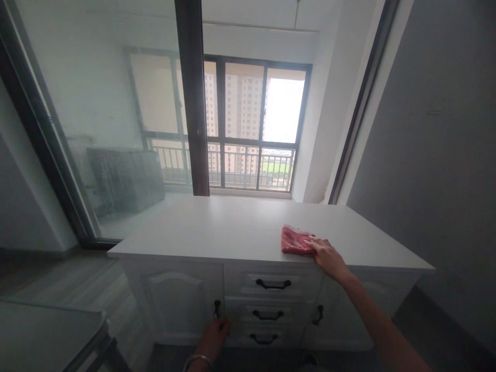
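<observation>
The right hand (327, 254) lies flat and open on a red cloth (295, 241), the fingers pressing on its right edge and not closed around it. The cloth rests on the white table (232, 227), close to the near edge and to the right of the middle. The left hand (214, 333) is low, at the front of the cabinet, with its fingers curled at the dark handle (217, 308) of the left door (182, 305). It seems to grip the handle, but the contact is small in the picture and I cannot tell it for sure. A bracelet (197, 359) is on this wrist. Between the two doors there are three drawers (273, 305) with dark handles, all shut. Behind the table stand a glass sliding door (96, 119) and a window (256, 124) with a railing.

I think a few things could go wrong here. The cloth is so near the edge that a push toward the person could send it off the table to the floor. The person leans forward with one arm high and one low, so if the door swings out, it may hit the knees. The flat hand also may slip on the smooth top.
</observation>
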Demonstrator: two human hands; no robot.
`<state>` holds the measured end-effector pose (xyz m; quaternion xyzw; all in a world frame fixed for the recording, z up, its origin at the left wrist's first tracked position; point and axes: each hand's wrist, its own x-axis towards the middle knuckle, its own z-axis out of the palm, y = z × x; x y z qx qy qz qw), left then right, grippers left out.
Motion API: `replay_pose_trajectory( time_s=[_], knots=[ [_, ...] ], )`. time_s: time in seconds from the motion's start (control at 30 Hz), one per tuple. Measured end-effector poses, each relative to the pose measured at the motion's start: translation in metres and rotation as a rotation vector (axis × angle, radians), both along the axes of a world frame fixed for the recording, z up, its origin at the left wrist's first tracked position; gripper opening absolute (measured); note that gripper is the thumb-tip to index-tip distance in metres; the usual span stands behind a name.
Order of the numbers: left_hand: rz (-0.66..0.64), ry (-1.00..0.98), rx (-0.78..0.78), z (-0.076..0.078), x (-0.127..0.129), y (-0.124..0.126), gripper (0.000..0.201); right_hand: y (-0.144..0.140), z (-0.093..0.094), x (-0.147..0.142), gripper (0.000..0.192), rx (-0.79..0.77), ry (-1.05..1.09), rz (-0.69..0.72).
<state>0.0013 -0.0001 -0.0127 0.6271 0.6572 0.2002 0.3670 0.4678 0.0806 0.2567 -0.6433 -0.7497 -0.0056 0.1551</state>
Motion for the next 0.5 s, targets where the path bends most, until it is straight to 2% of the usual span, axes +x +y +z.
replay_pose_trajectory(
  time_s=[0.1, 0.17, 0.33, 0.4, 0.5],
  knots=[
    [-0.019, -0.008, 0.0, -0.001, 0.001, 0.001, 0.044, 0.007, 0.023, -0.002, 0.061, -0.027, 0.013, -0.001],
    [-0.019, -0.005, -0.009, 0.0, 0.002, 0.002, 0.042, 0.01, 0.034, -0.007, 0.061, -0.001, -0.019, -0.066],
    [-0.02, -0.006, -0.03, 0.008, 0.01, -0.001, 0.038, 0.019, 0.049, -0.021, 0.066, -0.016, -0.046, -0.197],
    [-0.017, -0.015, -0.029, 0.013, 0.013, -0.003, 0.038, 0.026, 0.048, -0.021, 0.066, 0.02, 0.055, -0.169],
    [0.0, -0.018, -0.037, 0.023, 0.017, -0.007, 0.037, 0.037, 0.04, -0.012, 0.064, 0.198, 0.302, 0.005]
  ],
)
